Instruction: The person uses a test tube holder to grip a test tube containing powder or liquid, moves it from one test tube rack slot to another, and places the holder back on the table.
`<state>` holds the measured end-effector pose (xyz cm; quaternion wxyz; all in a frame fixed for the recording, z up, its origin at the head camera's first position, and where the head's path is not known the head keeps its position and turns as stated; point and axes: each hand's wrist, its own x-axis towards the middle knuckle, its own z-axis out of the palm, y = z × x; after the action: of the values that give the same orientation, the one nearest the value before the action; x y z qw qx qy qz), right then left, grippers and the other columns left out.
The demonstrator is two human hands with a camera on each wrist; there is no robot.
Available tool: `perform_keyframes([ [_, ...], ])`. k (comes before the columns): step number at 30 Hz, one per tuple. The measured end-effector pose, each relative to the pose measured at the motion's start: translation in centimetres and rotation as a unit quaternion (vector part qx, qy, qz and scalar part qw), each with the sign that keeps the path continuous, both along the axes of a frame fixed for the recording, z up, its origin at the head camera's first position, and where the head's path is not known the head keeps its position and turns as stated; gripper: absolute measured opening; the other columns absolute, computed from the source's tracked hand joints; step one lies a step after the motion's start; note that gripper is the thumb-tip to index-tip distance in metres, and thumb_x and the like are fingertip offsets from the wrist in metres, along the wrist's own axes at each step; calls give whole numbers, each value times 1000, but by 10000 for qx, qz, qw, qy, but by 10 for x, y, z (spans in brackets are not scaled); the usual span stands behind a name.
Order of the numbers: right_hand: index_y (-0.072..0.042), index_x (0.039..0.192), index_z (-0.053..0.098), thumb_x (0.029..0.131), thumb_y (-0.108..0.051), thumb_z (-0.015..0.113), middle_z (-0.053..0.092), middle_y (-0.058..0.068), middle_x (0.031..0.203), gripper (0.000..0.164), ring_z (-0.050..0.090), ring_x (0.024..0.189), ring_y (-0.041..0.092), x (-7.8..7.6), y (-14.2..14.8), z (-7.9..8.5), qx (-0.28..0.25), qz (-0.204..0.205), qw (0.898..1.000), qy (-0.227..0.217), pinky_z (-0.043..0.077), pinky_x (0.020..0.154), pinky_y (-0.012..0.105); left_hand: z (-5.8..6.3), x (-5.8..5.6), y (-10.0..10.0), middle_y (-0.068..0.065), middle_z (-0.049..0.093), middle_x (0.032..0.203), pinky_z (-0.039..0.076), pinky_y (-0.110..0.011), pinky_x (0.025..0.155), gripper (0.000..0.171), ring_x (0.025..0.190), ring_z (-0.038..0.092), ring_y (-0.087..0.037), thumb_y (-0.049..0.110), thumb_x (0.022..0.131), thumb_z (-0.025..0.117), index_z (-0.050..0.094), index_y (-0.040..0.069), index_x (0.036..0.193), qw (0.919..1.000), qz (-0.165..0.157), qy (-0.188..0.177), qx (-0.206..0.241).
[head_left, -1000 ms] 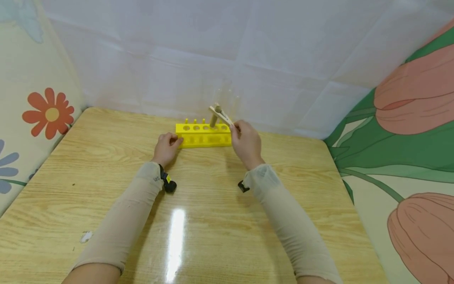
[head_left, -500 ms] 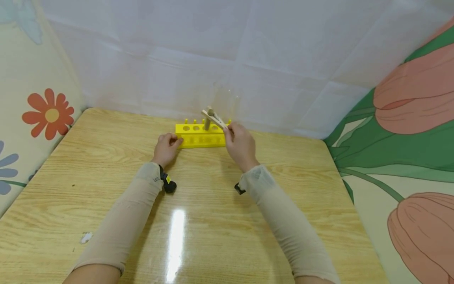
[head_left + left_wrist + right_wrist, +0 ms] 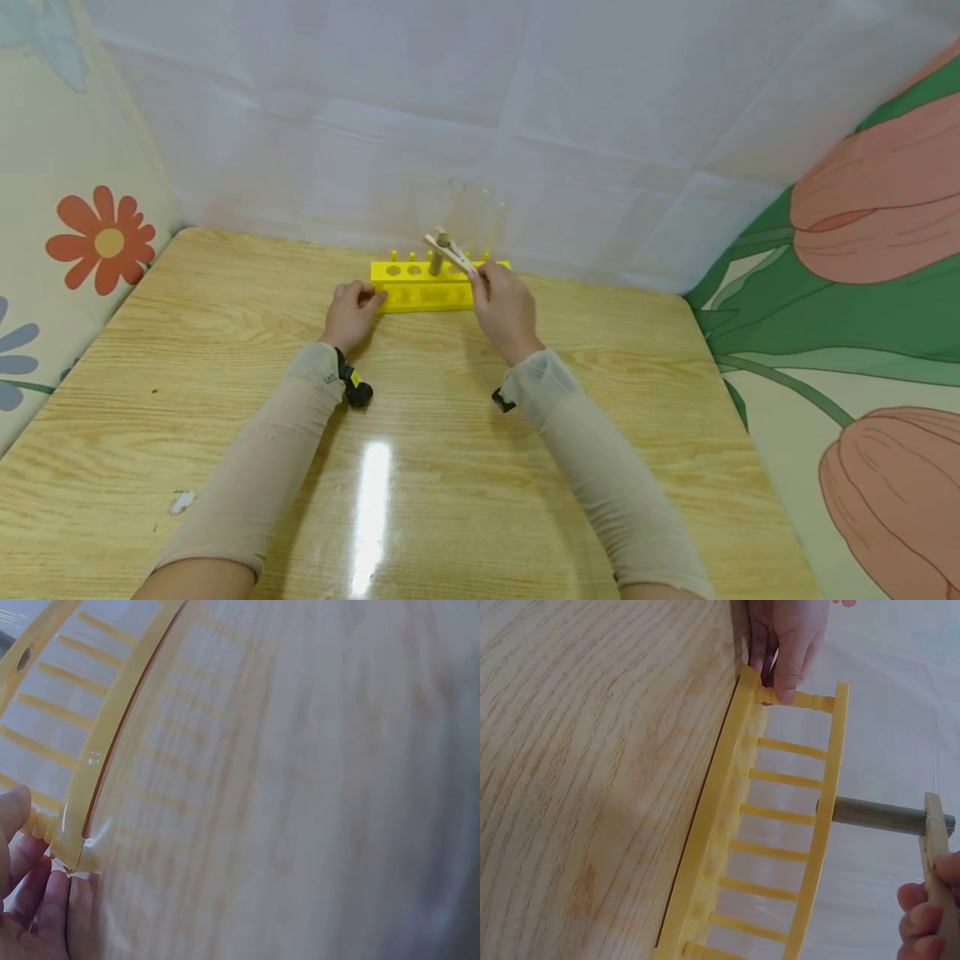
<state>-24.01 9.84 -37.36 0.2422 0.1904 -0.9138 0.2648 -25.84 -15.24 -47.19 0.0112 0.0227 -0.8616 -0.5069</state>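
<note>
A yellow test tube rack (image 3: 427, 298) stands near the back of the table, its top bar pierced by a row of holes. My left hand (image 3: 350, 315) pinches the post at the rack's left end, as the left wrist view also shows of the rack's slim crossbars (image 3: 56, 717). With curled fingers, my right hand (image 3: 506, 308) grips a wooden test tube clamp (image 3: 455, 253). The clamp bites near the top of a grey-brown tube (image 3: 877, 815). In the right wrist view, that tube's lower end meets a hole in the top bar.
Faint outlines of clear glass tubes (image 3: 483, 212) rise behind the rack's right half. Short yellow pegs (image 3: 393, 256) line its back edge. A white cloth (image 3: 375, 100) hangs behind the wood-grain table (image 3: 442, 500), with flower-printed cloths at both sides.
My right hand has moved left with the clamp and tube, from over the rack's right half to near its middle, and slightly lower. My left hand has stayed at the rack's left end.
</note>
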Motion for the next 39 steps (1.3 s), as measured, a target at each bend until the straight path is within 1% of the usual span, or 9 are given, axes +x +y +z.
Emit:
perform_keyframes([
  [13,-3,96,68,104,-21,59,61,9,79,21,52,64,24,-1,-4,-3,16,-53,9993,-357,44,58,39,2,0,-1,-26,42,129,39,-49,100,44,108,48,-37,33,108,52,54,-6,126,10000,61,-29,-23],
  [23,-3,102,68,105,-21,59,62,8,81,20,52,64,23,-4,-5,-7,74,14,9985,-543,45,59,37,-1,-3,-1,-25,43,127,39,-48,99,43,106,49,-37,33,107,53,54,-6,125,10000,88,42,-7],
  [29,-2,106,69,105,-20,58,64,9,85,21,53,65,22,-5,-6,-9,137,-15,9973,-728,46,59,36,-1,-3,-1,-24,43,126,39,-47,96,42,104,47,-35,33,107,53,54,-5,123,10000,71,38,17],
  [36,-4,95,67,105,-20,58,59,7,77,21,49,62,21,-6,-6,-13,213,-87,9948,-991,41,56,33,-1,-3,0,-23,43,125,39,-46,95,42,103,47,-34,34,107,52,54,-5,122,10000,70,17,-23],
  [39,-5,93,66,105,-21,58,58,6,75,22,48,62,21,-5,-6,-15,270,-113,9939,-1066,40,55,32,-2,-3,0,-23,43,125,39,-46,95,41,103,47,-34,33,107,53,54,-5,122,10000,64,1,-36],
])
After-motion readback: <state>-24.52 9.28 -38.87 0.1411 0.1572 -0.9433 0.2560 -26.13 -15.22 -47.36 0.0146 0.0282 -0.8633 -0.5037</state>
